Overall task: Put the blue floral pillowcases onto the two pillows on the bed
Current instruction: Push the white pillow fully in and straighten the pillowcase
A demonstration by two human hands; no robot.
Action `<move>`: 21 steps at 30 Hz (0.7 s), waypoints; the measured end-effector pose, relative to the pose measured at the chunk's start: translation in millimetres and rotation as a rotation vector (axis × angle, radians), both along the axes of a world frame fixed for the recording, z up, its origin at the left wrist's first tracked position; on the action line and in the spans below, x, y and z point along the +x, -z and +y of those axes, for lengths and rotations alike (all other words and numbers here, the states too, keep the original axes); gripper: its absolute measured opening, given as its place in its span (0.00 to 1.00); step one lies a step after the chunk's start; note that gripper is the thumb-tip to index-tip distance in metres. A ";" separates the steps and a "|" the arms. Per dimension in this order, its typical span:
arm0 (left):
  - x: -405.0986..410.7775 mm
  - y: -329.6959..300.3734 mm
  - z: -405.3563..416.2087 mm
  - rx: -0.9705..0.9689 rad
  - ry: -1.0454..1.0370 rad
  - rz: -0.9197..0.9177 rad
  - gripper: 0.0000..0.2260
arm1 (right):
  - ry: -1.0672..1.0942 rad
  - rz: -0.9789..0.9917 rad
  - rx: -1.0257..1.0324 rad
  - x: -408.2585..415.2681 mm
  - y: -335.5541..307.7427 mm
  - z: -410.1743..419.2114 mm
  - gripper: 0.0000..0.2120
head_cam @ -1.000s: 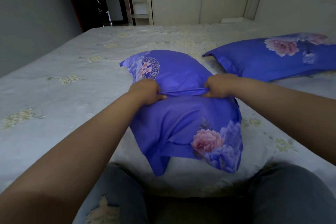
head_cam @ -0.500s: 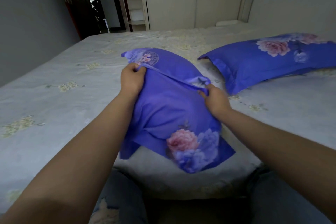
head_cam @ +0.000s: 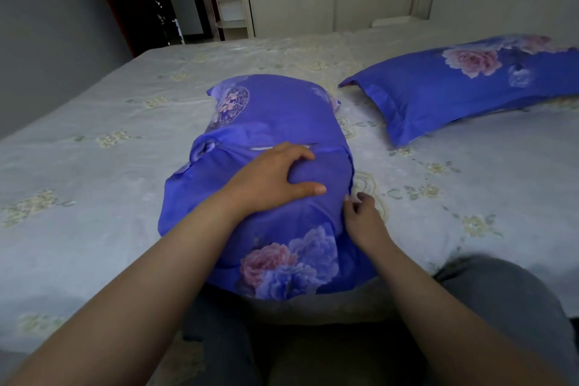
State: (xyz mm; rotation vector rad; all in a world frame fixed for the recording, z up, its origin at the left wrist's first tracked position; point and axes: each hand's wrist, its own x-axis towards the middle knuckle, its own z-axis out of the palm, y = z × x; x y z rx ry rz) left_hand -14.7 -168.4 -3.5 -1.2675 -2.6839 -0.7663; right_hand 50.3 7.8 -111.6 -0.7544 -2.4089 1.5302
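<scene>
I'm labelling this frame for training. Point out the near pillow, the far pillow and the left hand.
near pillow (head_cam: 275,110): head view, plain blue upper face.
far pillow (head_cam: 438,97): head view, plain blue middle.
left hand (head_cam: 269,180): head view, back of the hand.

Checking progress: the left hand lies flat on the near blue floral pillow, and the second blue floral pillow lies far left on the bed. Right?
Not quite. The head view shows the second blue floral pillow at far right. The left hand does lie flat on the near blue floral pillow.

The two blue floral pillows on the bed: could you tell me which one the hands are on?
The near pillow, directly before the person: the left hand lies flat on it. The far pillow, up right, lies untouched.
</scene>
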 end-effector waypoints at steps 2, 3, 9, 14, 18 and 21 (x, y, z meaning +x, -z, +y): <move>0.2 2.3 -1.6 -0.012 -0.076 0.047 0.26 | -0.139 -0.126 0.041 1.9 -3.9 -1.0 0.16; 1.9 4.3 -1.7 -0.020 -0.131 0.088 0.25 | -0.186 -0.160 0.000 4.4 -6.0 -0.9 0.14; 12.3 10.2 -8.7 0.182 -0.327 0.321 0.18 | 0.193 0.125 0.170 21.2 -35.1 50.4 0.13; 24.1 18.2 -12.1 0.262 -0.339 0.499 0.16 | 0.130 0.215 0.592 38.3 -30.4 37.3 0.14; 34.3 18.4 -9.6 0.096 -0.400 0.629 0.21 | -0.283 0.126 0.435 47.0 -26.3 10.4 0.20; 40.4 17.2 -8.9 0.054 -0.374 0.584 0.25 | -0.224 0.137 0.566 50.0 -19.5 7.5 0.13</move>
